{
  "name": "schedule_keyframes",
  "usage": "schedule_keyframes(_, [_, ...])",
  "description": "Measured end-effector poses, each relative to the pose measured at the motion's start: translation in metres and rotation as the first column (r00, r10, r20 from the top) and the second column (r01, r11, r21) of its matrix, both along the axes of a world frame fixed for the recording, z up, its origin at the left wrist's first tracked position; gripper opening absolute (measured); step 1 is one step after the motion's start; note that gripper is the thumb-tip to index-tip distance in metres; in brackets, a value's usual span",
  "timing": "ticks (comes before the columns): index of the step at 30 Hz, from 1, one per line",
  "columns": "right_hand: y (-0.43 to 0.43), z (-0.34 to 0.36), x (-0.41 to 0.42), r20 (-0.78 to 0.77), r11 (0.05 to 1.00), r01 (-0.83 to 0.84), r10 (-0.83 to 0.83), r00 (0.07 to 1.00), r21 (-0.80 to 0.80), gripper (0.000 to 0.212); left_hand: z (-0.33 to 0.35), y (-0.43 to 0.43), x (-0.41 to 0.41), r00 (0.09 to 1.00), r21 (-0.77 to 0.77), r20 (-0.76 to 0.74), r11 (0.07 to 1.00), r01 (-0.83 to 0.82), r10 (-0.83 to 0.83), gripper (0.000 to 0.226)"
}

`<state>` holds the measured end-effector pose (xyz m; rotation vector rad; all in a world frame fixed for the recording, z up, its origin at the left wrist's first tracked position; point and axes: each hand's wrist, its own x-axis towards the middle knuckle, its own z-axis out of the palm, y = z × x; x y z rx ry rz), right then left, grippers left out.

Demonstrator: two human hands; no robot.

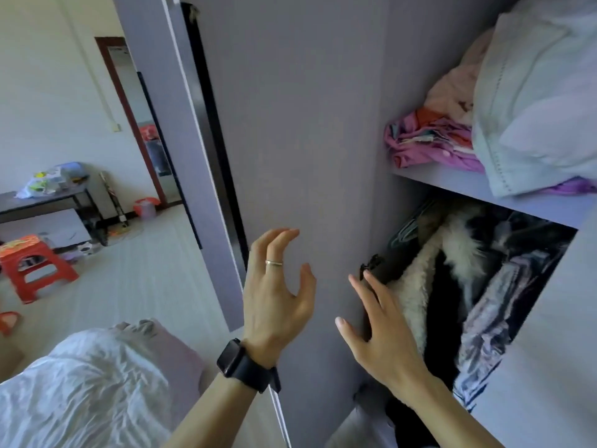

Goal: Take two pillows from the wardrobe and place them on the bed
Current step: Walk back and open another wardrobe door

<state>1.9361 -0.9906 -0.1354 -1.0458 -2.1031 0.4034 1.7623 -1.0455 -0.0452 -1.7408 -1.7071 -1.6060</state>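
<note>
Both the ringed left hand (277, 292) and the right hand (378, 328) are spread and empty before the lilac wardrobe door (290, 140), while the pale blue-white pillow (536, 101) sits on the upper wardrobe shelf (452, 181), up and right, nearer the right hand.

Your left hand (277, 295) hovers empty before the wardrobe door (290, 140), fingers curled apart. Your right hand (378, 334), spread flat, touches that door's edge. Right of the door, a pale pillow (536, 101) sits on the shelf (452, 182) above hanging clothes (468, 286).
</note>
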Motion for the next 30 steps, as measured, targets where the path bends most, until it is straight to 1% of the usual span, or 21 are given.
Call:
schedule_keyframes(2, [-0.002, -0.002, 0.033, 0.021, 0.993, 0.101, -0.102, 0.995, 0.056, 0.068, -0.01, 0.016, 0.028, 0.988, -0.144, 0.055, 0.977, 0.154, -0.148, 0.049])
schedule_keyframes(3, [-0.004, -0.002, 0.052, 0.022, 0.982, 0.16, -0.163, 0.986, 0.1, 0.067, -0.015, 0.027, 0.044, 0.973, -0.19, 0.086, 0.955, 0.226, -0.213, 0.049])
schedule_keyframes(5, [-0.009, 0.005, 0.094, 0.024, 0.943, 0.288, -0.296, 0.955, 0.167, 0.065, -0.019, 0.049, 0.081, 0.937, -0.256, 0.1, 0.902, 0.349, -0.334, 0.048])
schedule_keyframes(7, [-0.016, 0.019, 0.137, 0.03, 0.88, 0.409, -0.428, 0.903, 0.239, 0.062, -0.019, 0.07, 0.121, 0.878, -0.295, 0.107, 0.828, 0.476, -0.467, 0.047])
schedule_keyframes(9, [-0.024, 0.04, 0.179, 0.037, 0.789, 0.524, -0.563, 0.826, 0.321, 0.059, -0.012, 0.088, 0.161, 0.805, -0.31, 0.128, 0.748, 0.588, -0.58, 0.047])
schedule_keyframes(11, [-0.031, 0.065, 0.216, 0.025, 0.679, 0.619, -0.682, 0.731, 0.395, 0.057, 0.001, 0.104, 0.199, 0.733, -0.303, 0.16, 0.674, 0.674, -0.661, 0.052])
schedule_keyframes(13, [-0.036, 0.091, 0.245, -0.013, 0.569, 0.672, -0.759, 0.651, 0.474, 0.056, 0.019, 0.115, 0.231, 0.651, -0.253, 0.248, 0.601, 0.759, -0.718, 0.057])
schedule_keyframes(16, [-0.036, 0.132, 0.271, -0.058, 0.433, 0.716, -0.834, 0.549, 0.547, 0.057, 0.047, 0.128, 0.268, 0.495, -0.117, 0.386, 0.491, 0.863, -0.779, 0.051])
schedule_keyframes(19, [-0.032, 0.165, 0.282, -0.086, 0.309, 0.736, -0.892, 0.444, 0.602, 0.06, 0.067, 0.138, 0.291, 0.37, -0.033, 0.438, 0.396, 0.917, -0.82, 0.048])
schedule_keyframes(20, [-0.029, 0.171, 0.284, -0.093, 0.278, 0.737, -0.903, 0.419, 0.616, 0.06, 0.069, 0.141, 0.296, 0.344, -0.021, 0.455, 0.376, 0.926, -0.821, 0.049])
schedule_keyframes(22, [-0.023, 0.175, 0.287, -0.087, 0.239, 0.736, -0.923, 0.374, 0.633, 0.062, 0.072, 0.145, 0.302, 0.313, -0.014, 0.492, 0.352, 0.936, -0.812, 0.051])
schedule_keyframes(24, [-0.016, 0.17, 0.288, -0.057, 0.223, 0.749, -0.943, 0.329, 0.624, 0.067, 0.069, 0.149, 0.303, 0.304, -0.006, 0.489, 0.345, 0.939, -0.818, 0.05])
schedule_keyframes(27, [-0.008, 0.155, 0.29, -0.012, 0.183, 0.765, -0.97, 0.242, 0.617, 0.072, 0.059, 0.155, 0.297, 0.336, -0.029, 0.427, 0.359, 0.933, -0.839, 0.047])
schedule_keyframes(30, [-0.006, 0.143, 0.29, 0.003, 0.152, 0.792, -0.982, 0.187, 0.591, 0.071, 0.05, 0.159, 0.292, 0.35, -0.066, 0.407, 0.355, 0.933, -0.844, 0.047])
